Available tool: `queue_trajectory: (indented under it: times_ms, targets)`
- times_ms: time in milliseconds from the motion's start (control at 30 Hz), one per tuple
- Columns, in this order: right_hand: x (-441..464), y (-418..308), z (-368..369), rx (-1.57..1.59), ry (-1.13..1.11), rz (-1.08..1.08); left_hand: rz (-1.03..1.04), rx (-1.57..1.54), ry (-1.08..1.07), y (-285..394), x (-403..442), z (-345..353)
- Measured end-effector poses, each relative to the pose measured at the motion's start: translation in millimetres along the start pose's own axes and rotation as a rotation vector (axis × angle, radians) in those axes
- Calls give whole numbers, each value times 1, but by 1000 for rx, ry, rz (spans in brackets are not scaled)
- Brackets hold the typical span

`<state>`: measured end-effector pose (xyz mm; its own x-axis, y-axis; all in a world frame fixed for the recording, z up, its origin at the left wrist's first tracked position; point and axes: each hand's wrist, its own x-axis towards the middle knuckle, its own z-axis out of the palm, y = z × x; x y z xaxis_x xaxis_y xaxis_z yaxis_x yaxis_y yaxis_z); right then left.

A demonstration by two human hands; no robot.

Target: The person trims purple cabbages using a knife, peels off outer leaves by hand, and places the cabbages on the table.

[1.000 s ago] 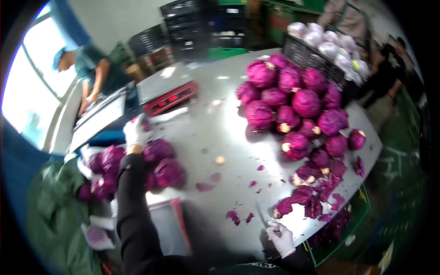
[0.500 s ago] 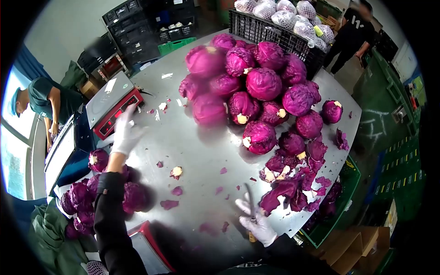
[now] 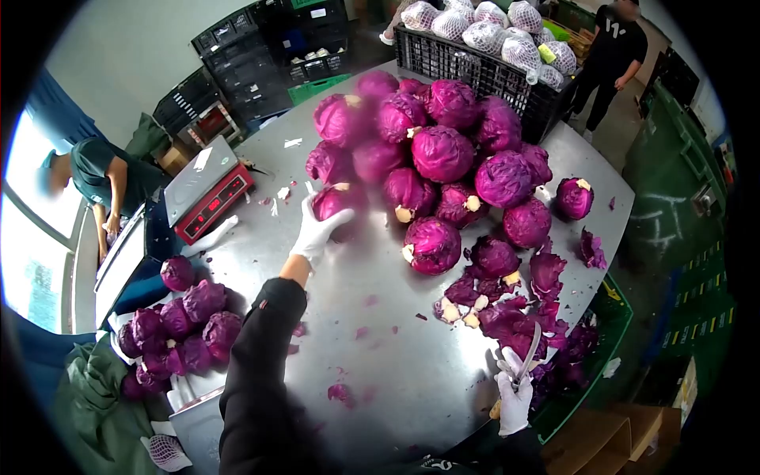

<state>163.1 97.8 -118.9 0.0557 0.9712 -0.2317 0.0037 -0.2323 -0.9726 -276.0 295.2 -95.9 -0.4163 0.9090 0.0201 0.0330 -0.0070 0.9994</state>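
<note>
My left hand (image 3: 315, 233), in a white glove, has its fingers and thumb around a red cabbage (image 3: 331, 204) at the near left side of the cabbage pile (image 3: 443, 153). My gloved right hand (image 3: 514, 402) is closed on a knife (image 3: 532, 350), its curved blade pointing up and away from me. Beside the blade lie loose purple leaves and pale stem ends, the trimmings (image 3: 507, 321). A smaller group of red cabbages (image 3: 176, 318) sits at the table's left.
A red scale (image 3: 212, 204) stands at the left edge of the metal table (image 3: 380, 332). Netted cabbages fill a black crate (image 3: 475, 67) at the back. A green crate (image 3: 621, 317) adjoins the right edge. One person (image 3: 111, 182) works at left; another (image 3: 616, 55) stands back right.
My left hand has gone from beside the scale to the pile and now grasps a cabbage. My right hand has moved right with the knife, close to the trimmings and the table's edge.
</note>
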Motion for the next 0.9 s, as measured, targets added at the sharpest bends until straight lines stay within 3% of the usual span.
queue_trajectory:
  times_ms: [67,100,233,333,400,500,533,600,700,733,833,900]
  targets:
    - [-1,-10,7,14,-58,-6,-444,-536,-106,24,-39,-1]
    - [2,-14,11,10,-98,104,-650,-775,-150,37,-62,-2]
    - [19,-46,55,100,-309,-18,-999,-1357,-321,67,-146,17]
    - [28,-78,77,152,-486,-74,-1129,-1408,-410,83,-217,33]
    - [22,-80,73,299,-621,4,-1204,-1377,-482,87,-249,40]
    - [-6,-80,68,366,-581,56,-1388,-1365,-599,88,-289,38]
    - [-17,-75,64,424,-570,172,-1313,-1221,-681,82,-300,37]
    - [-38,-61,59,518,-540,273,-1331,-1257,-652,76,-321,36]
    - [-60,-49,51,428,-505,297,-1146,-1118,-676,68,-351,37]
    - [-66,-50,49,376,-496,309,-845,-809,-756,70,-365,43]
    - [-78,-41,41,235,-530,263,-1221,-1456,-357,63,-383,36]
    - [-83,-33,31,45,-551,301,-1027,-1230,-348,63,-391,30]
